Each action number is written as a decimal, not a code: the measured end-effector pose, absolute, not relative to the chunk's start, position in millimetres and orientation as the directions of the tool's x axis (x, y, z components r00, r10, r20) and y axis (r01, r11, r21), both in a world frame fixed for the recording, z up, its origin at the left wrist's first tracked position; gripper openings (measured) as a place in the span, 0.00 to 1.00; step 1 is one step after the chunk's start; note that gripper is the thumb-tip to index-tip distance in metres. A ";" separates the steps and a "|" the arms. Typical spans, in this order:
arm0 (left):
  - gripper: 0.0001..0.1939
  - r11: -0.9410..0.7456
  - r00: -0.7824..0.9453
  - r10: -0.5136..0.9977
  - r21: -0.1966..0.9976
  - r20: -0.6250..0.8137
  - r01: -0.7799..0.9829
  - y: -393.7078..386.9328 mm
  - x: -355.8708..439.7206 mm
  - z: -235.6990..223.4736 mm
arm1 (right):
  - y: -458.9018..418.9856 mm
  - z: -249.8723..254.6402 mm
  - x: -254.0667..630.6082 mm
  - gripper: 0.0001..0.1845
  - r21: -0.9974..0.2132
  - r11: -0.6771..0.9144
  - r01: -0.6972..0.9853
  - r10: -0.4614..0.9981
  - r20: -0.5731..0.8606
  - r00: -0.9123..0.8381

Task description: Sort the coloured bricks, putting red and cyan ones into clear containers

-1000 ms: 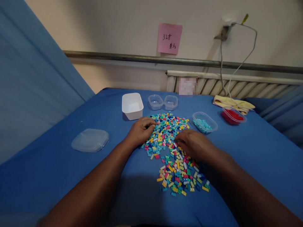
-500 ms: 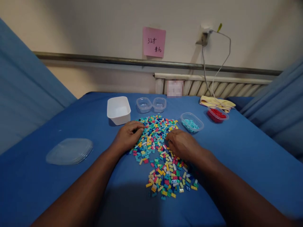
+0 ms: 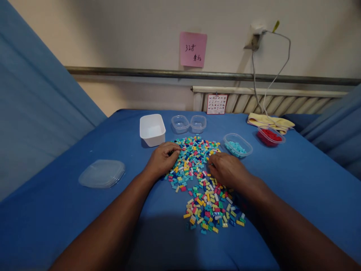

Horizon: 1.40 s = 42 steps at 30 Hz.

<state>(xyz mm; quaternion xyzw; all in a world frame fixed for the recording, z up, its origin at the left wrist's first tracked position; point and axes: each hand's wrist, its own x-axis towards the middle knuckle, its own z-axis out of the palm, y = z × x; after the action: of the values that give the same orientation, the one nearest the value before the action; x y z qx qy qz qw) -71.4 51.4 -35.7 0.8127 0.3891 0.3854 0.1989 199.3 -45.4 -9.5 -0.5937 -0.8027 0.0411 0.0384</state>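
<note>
Small toy building bricks [image 3: 194, 162] in many colours lie in a loose pile that trails towards me. At the pile's left edge rests my left hand [image 3: 162, 159], thumb and bent fingers close together among the bricks. My right hand [image 3: 228, 168] is on the right side of the pile, its fingers curled down and pinched. Whatever either set of fingertips holds is hidden or too small to make out. Just beyond my right hand, a clear plastic tub [image 3: 249, 152] contains light blue bricks. A white plastic box [image 3: 153, 140] stands behind my left hand.
Two small clear tubs [image 3: 180, 124] sit side by side behind the pile. Red pieces fill another tub [image 3: 271, 137] at the right, near a yellow cloth [image 3: 265, 121]. Stacked clear lids [image 3: 102, 173] lie at left. Blue cloth [image 3: 56, 222] covers the table; a radiator [image 3: 237, 101] stands behind.
The whole view has shifted, so everything appears farther right. Both hands stay at nearly the same places by the pile, with little visible finger movement.
</note>
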 end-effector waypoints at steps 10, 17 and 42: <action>0.08 -0.641 0.394 0.768 0.615 0.506 0.460 52.6 -71.1 -38.0 | -44.1 -11.9 201.2 0.12 -0.127 0.258 0.958 0.965 -0.006 -0.261; 0.09 -0.643 0.395 0.766 0.608 0.507 0.466 53.6 -72.4 -39.6 | -43.9 -14.5 205.9 0.13 -0.180 0.248 0.952 0.966 0.120 -0.229; 0.09 -0.626 0.389 0.779 0.609 0.491 0.486 50.3 -70.8 -35.3 | -36.7 -30.2 227.1 0.11 -0.315 0.587 0.745 0.774 0.487 -0.404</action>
<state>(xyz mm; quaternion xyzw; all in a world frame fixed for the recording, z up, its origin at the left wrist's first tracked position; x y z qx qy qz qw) -70.8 50.3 -35.3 0.8120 0.3896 0.3922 0.1871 227.1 -36.7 -30.2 -0.4537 -0.8374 0.0237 0.3039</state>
